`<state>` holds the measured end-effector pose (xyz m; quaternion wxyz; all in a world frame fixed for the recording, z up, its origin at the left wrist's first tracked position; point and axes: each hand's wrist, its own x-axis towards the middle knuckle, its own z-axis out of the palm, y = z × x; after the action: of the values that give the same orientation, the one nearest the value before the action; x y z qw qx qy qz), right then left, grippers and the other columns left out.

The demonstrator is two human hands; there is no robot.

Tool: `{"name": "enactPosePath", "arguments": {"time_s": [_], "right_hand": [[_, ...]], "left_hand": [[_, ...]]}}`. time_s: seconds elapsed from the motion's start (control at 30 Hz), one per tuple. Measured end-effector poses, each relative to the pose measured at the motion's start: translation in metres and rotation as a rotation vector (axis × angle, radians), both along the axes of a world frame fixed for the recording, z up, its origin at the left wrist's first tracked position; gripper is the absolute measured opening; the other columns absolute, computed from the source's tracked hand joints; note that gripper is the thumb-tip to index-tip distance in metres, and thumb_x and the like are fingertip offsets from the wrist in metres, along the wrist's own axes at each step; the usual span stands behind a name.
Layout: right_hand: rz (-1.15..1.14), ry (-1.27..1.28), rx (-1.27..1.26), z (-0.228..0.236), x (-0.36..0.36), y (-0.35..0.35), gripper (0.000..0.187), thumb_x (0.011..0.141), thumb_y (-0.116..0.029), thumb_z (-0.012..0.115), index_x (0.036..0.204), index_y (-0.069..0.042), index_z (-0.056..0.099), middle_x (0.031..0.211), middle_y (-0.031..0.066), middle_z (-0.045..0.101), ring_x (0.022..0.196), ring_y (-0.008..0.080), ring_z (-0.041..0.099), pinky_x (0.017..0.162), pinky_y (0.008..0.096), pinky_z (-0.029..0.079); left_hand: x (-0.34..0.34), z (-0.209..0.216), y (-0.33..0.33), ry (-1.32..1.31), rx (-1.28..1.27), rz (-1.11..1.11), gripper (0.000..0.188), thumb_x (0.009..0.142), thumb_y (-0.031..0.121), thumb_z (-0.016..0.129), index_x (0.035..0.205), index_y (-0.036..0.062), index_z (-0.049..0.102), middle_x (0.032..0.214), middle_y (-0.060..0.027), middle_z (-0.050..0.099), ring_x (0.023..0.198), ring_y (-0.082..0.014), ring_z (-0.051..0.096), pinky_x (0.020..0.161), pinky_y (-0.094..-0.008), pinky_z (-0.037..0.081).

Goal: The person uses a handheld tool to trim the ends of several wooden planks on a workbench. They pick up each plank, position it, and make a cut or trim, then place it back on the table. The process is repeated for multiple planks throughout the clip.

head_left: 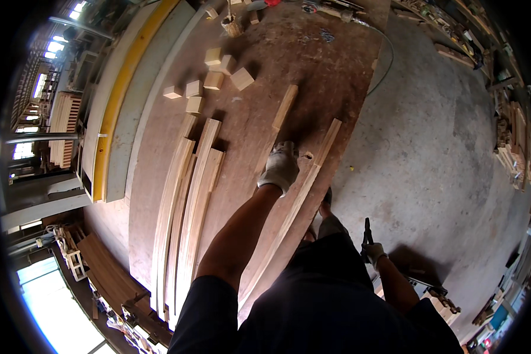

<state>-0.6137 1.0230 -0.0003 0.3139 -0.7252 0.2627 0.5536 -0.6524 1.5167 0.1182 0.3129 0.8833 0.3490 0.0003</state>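
Observation:
My left hand [281, 165], in a pale work glove, is closed over a long wooden strip [285, 107] lying on the brown tabletop [253, 112]. The glove hides that part of the strip. To its right, another long strip [312, 174] runs along the table's edge. Down by my right side, off the table, my gloved right hand [373, 252] grips a narrow dark tool [367, 230] that points upward; its kind is not clear. Left of my left forearm, several wooden strips [186, 206] lie side by side.
Several small wooden blocks [213, 79] sit on the far left of the tabletop, with a round wooden holder [232, 26] beyond them. A dark hose [389, 53] hangs over the far right edge. A yellow-striped beam [121, 94] borders the left; stacked timber [513, 138] stands at the right.

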Motion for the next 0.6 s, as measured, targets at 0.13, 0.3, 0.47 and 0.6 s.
{"name": "enactPosePath", "arguments": {"time_s": [0.13, 0.3, 0.47, 0.6], "right_hand": [[0.052, -0.004, -0.041, 0.005, -0.002, 0.004, 0.02, 0.092, -0.018, 0.073, 0.08, -0.004, 0.064, 0.066, 0.0034, 0.06, 0.053, 0.0187, 0.057, 0.049, 0.0381, 0.043], [0.0, -0.007, 0.0, -0.004, -0.004, -0.003, 0.02, 0.092, -0.018, 0.073, 0.082, -0.002, 0.066, 0.068, 0.0039, 0.062, 0.055, 0.0191, 0.059, 0.051, 0.0378, 0.044], [0.039, -0.047, 0.002, -0.013, -0.006, -0.006, 0.02, 0.092, -0.019, 0.073, 0.082, -0.002, 0.066, 0.068, 0.0041, 0.062, 0.054, 0.0189, 0.059, 0.05, 0.0377, 0.044], [0.045, -0.032, 0.001, -0.009, -0.004, 0.0, 0.021, 0.092, -0.02, 0.073, 0.082, -0.003, 0.066, 0.068, 0.0041, 0.062, 0.053, 0.019, 0.059, 0.05, 0.0378, 0.044]], "left_hand": [[0.003, 0.007, -0.006, 0.077, 0.076, -0.088, 0.018, 0.096, 0.013, 0.056, 0.112, 0.0052, 0.061, 0.114, -0.0221, 0.064, 0.107, -0.0422, 0.062, 0.091, -0.051, 0.051], [0.007, 0.013, -0.01, 0.049, 0.14, -0.055, 0.021, 0.098, 0.022, 0.059, 0.11, 0.0065, 0.065, 0.115, -0.0213, 0.066, 0.106, -0.0422, 0.063, 0.089, -0.0515, 0.051], [0.012, 0.011, -0.006, 0.141, 0.081, -0.089, 0.026, 0.096, 0.029, 0.063, 0.109, 0.0068, 0.067, 0.114, -0.0206, 0.068, 0.106, -0.0416, 0.064, 0.089, -0.0498, 0.052], [0.018, 0.007, -0.006, 0.23, 0.071, -0.1, 0.024, 0.094, 0.025, 0.065, 0.11, 0.0064, 0.067, 0.112, -0.0227, 0.068, 0.107, -0.0414, 0.065, 0.09, -0.0497, 0.053]]}}
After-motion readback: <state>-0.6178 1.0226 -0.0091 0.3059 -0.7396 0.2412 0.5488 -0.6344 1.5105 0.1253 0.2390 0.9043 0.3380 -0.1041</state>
